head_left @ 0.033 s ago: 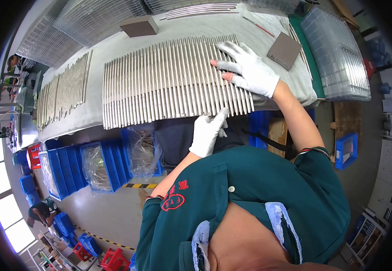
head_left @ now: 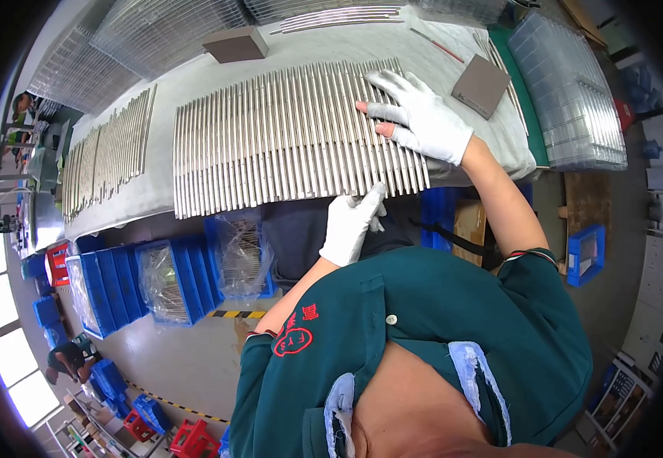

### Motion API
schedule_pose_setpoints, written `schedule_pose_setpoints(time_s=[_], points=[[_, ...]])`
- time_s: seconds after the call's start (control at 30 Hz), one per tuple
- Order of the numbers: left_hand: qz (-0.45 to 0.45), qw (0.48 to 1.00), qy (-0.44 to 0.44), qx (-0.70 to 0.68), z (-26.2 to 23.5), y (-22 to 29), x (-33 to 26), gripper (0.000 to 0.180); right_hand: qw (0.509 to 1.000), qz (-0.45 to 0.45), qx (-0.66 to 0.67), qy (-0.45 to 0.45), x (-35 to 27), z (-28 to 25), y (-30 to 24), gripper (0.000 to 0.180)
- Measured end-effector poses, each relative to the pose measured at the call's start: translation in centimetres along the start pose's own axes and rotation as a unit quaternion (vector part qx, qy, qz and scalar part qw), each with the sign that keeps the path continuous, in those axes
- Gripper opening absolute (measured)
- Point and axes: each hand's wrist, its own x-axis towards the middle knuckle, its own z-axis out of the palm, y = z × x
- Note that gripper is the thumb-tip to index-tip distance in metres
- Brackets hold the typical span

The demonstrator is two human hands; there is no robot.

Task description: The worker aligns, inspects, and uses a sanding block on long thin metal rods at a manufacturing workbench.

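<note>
A row of slim silvery metal rods (head_left: pixel 270 145) lies side by side on the pale cloth of the table (head_left: pixel 160 200). My right hand (head_left: pixel 423 122), in a white glove with two bare fingertips, rests spread and flat over the right end of the row. At the rods' near ends is my left hand (head_left: pixel 350 225), also gloved in white. Its thumb side touches the ends by the table edge, and the other fingers look curled. What they hold, if anything, is hidden. Farther left lies a second group of metal rods (head_left: pixel 110 153).
Two grey-brown blocks, one at the back (head_left: pixel 236 46) and one at the right (head_left: pixel 482 85), sit on the cloth. A thin reddish stick (head_left: pixel 438 46) lies near several loose rods. Clear plastic trays (head_left: pixel 568 91) are stacked right; blue crates (head_left: pixel 106 286) stand below, left.
</note>
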Motion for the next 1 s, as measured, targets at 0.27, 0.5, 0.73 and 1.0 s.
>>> schedule_pose_setpoints(time_s=[0.27, 0.5, 0.73, 1.0], points=[[0.009, 0.999, -0.015, -0.043, -1.0, -0.7, 0.5, 0.027, 1.0, -0.002, 0.015, 0.01, 0.0, 0.1, 0.0, 0.045], [0.018, 0.999, -0.023, -0.033, -0.8, -0.3, 0.0, 0.024, 1.0, 0.006, 0.014, -0.006, 0.1, -0.2, -0.1, 0.047], [0.036, 0.999, 0.017, -0.031, -1.2, -0.1, 0.4, 0.027, 1.0, -0.009, -0.013, 0.018, 2.3, -0.9, -0.7, 0.058], [0.032, 0.999, 0.003, -0.043, -1.3, -0.2, 0.5, 0.023, 0.999, -0.021, -0.032, -0.027, 3.7, 0.8, -1.5, 0.061]])
